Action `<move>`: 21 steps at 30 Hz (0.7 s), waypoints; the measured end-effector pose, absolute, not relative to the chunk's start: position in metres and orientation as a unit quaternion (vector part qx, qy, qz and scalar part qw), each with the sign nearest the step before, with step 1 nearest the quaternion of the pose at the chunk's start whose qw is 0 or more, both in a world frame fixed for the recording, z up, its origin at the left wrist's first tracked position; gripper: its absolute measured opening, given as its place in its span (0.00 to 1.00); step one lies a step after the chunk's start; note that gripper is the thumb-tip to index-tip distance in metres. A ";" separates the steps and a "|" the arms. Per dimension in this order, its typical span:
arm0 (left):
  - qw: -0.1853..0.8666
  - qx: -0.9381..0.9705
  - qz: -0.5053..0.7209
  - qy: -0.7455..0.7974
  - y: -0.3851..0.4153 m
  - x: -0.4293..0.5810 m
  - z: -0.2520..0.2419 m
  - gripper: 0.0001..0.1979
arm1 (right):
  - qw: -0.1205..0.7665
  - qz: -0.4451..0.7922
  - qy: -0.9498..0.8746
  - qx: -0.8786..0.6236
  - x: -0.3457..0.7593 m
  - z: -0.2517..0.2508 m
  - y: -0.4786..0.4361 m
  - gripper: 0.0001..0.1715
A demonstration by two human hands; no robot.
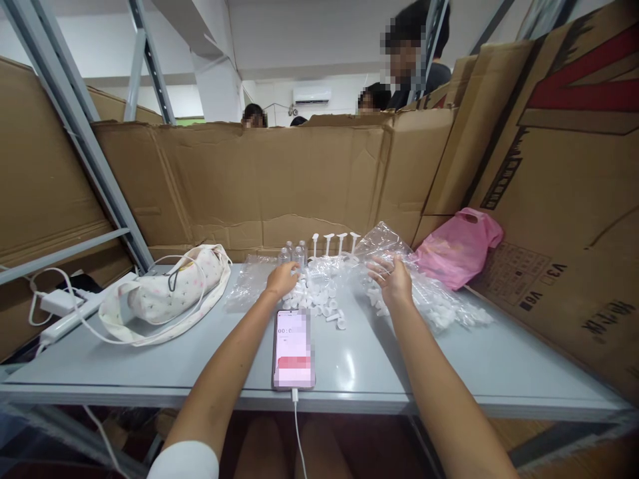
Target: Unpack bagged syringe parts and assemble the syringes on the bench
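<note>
My left hand (282,278) reaches out over a heap of small white plastic parts (317,299) on the grey table (150,372); its fingers curl down into the heap and what they hold is hidden. My right hand (394,276) rests on a clear plastic bag (434,293) with more white parts inside, fingers spread. Behind the heap stand small clear bottles (294,253) and a row of white T-shaped pieces (334,243).
A phone (293,349) on a white cable lies at the table's near edge. A cream drawstring bag (164,293) and a white power strip (70,319) lie left. A pink plastic bag (459,246) lies right. Cardboard walls enclose the table. People stand behind them.
</note>
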State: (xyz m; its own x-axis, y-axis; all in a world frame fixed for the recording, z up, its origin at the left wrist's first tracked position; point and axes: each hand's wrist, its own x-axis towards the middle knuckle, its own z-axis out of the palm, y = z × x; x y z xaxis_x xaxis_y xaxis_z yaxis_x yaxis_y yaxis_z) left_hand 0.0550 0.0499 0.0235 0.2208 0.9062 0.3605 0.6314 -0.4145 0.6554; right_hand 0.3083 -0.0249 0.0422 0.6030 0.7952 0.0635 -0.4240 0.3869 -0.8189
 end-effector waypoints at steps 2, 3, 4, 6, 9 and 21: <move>0.214 0.733 0.426 0.485 0.042 0.055 0.028 0.12 | 0.792 0.405 -0.232 -0.394 0.306 0.045 -0.027 0.12; 0.245 0.716 0.460 0.465 0.037 0.054 0.031 0.14 | 0.785 0.419 -0.239 -0.388 0.304 0.046 -0.028 0.13; 0.287 0.696 0.488 0.442 0.031 0.053 0.034 0.16 | 0.778 0.434 -0.249 -0.380 0.301 0.047 -0.029 0.13; 0.395 0.660 0.499 0.400 0.019 0.048 0.039 0.23 | 0.755 0.470 -0.279 -0.362 0.295 0.046 -0.030 0.13; 0.518 0.632 0.451 0.360 0.001 0.038 0.045 0.30 | 0.704 0.529 -0.326 -0.344 0.281 0.042 -0.031 0.12; 0.488 0.722 0.321 0.371 -0.015 0.032 0.030 0.28 | 0.622 0.585 -0.373 -0.364 0.248 0.038 -0.043 0.19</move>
